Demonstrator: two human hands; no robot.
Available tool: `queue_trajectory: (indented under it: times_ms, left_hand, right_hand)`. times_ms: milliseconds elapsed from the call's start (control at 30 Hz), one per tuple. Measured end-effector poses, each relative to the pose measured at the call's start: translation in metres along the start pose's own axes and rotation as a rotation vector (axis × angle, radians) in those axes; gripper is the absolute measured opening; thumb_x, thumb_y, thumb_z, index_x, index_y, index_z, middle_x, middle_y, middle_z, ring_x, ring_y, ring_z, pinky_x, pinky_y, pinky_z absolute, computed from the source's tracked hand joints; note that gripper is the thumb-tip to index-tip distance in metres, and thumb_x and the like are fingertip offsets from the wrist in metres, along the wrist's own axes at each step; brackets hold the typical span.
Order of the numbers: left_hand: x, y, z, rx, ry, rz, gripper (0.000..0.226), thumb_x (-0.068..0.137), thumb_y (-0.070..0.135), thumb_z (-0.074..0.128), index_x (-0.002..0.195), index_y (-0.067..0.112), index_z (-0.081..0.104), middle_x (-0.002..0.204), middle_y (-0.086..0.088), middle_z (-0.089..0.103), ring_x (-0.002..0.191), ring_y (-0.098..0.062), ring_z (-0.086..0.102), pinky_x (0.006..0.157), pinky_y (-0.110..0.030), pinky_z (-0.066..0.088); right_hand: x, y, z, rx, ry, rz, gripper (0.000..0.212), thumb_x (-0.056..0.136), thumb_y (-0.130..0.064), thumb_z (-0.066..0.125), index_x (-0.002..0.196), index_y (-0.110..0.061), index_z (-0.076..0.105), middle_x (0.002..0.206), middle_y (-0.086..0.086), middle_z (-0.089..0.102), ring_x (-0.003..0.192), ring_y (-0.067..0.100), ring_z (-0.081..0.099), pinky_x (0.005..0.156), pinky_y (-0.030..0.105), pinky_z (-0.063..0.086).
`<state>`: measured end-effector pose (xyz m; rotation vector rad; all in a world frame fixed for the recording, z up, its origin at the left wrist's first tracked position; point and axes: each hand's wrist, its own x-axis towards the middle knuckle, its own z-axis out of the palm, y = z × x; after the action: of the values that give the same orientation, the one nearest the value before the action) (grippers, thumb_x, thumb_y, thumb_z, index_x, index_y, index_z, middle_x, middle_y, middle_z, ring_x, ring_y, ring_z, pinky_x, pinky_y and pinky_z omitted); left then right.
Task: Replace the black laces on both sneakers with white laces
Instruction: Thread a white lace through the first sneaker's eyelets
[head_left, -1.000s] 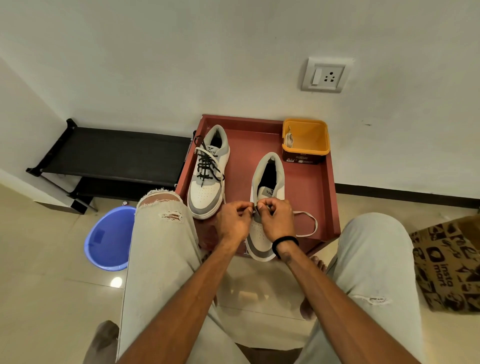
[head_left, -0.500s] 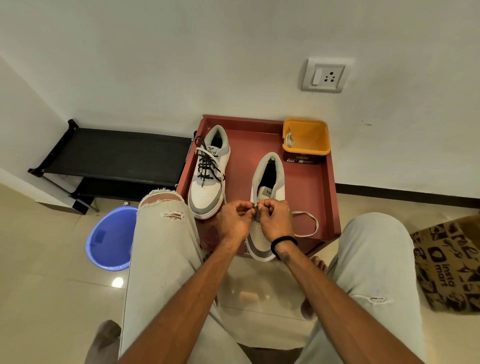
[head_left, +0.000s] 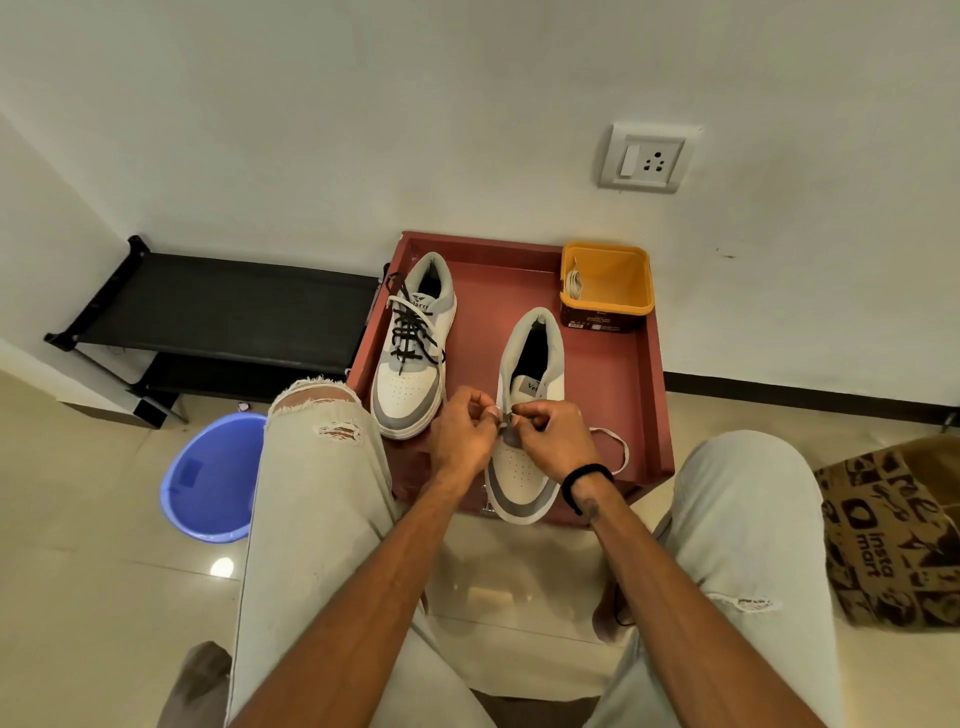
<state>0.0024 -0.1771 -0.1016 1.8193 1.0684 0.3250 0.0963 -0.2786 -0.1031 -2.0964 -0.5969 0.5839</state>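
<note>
On the red tray (head_left: 644, 374), apparently tabletop, two sneakers (head_left: 410, 358).

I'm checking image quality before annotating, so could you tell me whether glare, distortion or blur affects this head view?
Head view: wide-angle bending bows the wall and black rack toward the edges; a small glare spot sits on the glossy floor beside the blue tub; lighting is soft and even, with faint shadows under the sneakers; the left hand and right hand are sharp, though the white lace at their fingertips is too small to resolve.

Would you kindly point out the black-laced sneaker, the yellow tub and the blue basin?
black-laced sneaker (head_left: 408, 387): head view, white toe box.
yellow tub (head_left: 618, 283): head view, inner wall.
blue basin (head_left: 208, 483): head view, inside bottom.
</note>
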Motion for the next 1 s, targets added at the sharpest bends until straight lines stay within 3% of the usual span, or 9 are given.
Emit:
queue_trajectory:
  times_ms: [67,167,400,567,667,733,800,867,1000]
  left_hand:
    - [0.004,-0.001,-0.004,-0.192,0.017,-0.083,0.01,0.098,0.014,0.062,0.097,0.023,0.06,0.098,-0.001,0.074,0.084,-0.016,0.074,0.078,-0.036,0.061]
    - [0.007,0.006,-0.018,-0.439,0.052,-0.181,0.011,0.104,0.008,0.05,0.105,0.018,0.056,0.099,-0.008,0.077,0.083,-0.018,0.078,0.081,-0.034,0.062]
    - [0.034,0.039,-0.072,-0.866,0.082,-0.339,0.02,0.105,0.005,0.032,0.112,0.012,0.05,0.093,-0.014,0.078,0.087,-0.029,0.078,0.089,-0.042,0.058]
    - [0.056,0.051,-0.103,-1.001,0.119,-0.353,0.024,0.102,0.006,0.037,0.086,0.007,0.055,0.064,-0.006,0.063,0.064,-0.023,0.064,0.079,-0.041,0.058]
    - [0.059,0.044,-0.099,-0.53,0.165,-0.064,0.008,0.101,0.016,0.046,0.099,0.016,0.054,0.075,-0.002,0.066,0.064,-0.017,0.063,0.074,-0.039,0.056]
    - [0.051,0.033,-0.086,0.053,0.101,0.227,0.016,0.098,0.033,0.061,0.111,0.025,0.057,0.099,-0.003,0.07,0.09,-0.017,0.067,0.085,-0.038,0.054]
    - [0.041,0.023,-0.07,0.514,-0.023,0.413,0.031,0.092,0.043,0.07,0.12,0.029,0.063,0.123,-0.003,0.061,0.12,-0.023,0.053,0.103,-0.042,0.045]
    - [0.029,0.021,-0.053,0.674,-0.15,0.485,0.032,0.092,0.043,0.071,0.121,0.031,0.068,0.132,-0.001,0.051,0.131,-0.024,0.039,0.112,-0.045,0.035]
    - [0.021,0.02,-0.036,0.7,-0.212,0.511,0.024,0.096,0.036,0.067,0.117,0.026,0.071,0.125,-0.002,0.053,0.125,-0.025,0.042,0.107,-0.044,0.037]
  right_hand:
    - [-0.001,0.002,-0.002,-0.067,-0.012,-0.046,0.021,0.094,-0.019,0.068,0.11,-0.011,0.079,0.108,0.005,0.077,0.1,0.016,0.071,0.089,0.033,0.058]
    - [0.001,0.009,-0.006,-0.264,0.005,-0.14,0.02,0.091,-0.034,0.069,0.103,-0.022,0.08,0.106,0.005,0.066,0.102,0.02,0.064,0.089,0.033,0.056]
    - [-0.004,0.004,-0.025,-0.544,-0.066,-0.186,0.051,0.077,-0.057,0.082,0.115,-0.025,0.071,0.115,0.0,0.041,0.116,0.023,0.044,0.098,0.038,0.05]
    - [-0.007,0.001,-0.029,-0.528,-0.088,-0.161,0.07,0.073,-0.049,0.087,0.134,-0.028,0.061,0.123,0.001,0.042,0.119,0.023,0.048,0.101,0.04,0.051]
    - [-0.006,0.001,-0.031,-0.503,-0.099,-0.134,0.084,0.073,-0.047,0.088,0.146,-0.034,0.049,0.129,0.002,0.043,0.12,0.024,0.048,0.102,0.04,0.051]
    - [-0.005,0.002,-0.031,-0.478,-0.096,-0.129,0.087,0.072,-0.046,0.089,0.147,-0.035,0.048,0.13,0.001,0.043,0.12,0.025,0.049,0.102,0.042,0.051]
    - [-0.005,0.001,-0.03,-0.46,-0.094,-0.133,0.086,0.071,-0.045,0.09,0.146,-0.034,0.049,0.13,0.001,0.044,0.119,0.025,0.05,0.102,0.043,0.051]
    - [-0.005,0.001,-0.029,-0.438,-0.083,-0.145,0.085,0.07,-0.045,0.091,0.145,-0.033,0.051,0.13,0.001,0.045,0.117,0.024,0.051,0.101,0.042,0.052]
    - [-0.006,0.0,-0.03,-0.413,-0.083,-0.155,0.083,0.07,-0.042,0.091,0.143,-0.031,0.054,0.128,-0.001,0.046,0.114,0.021,0.052,0.098,0.036,0.051]
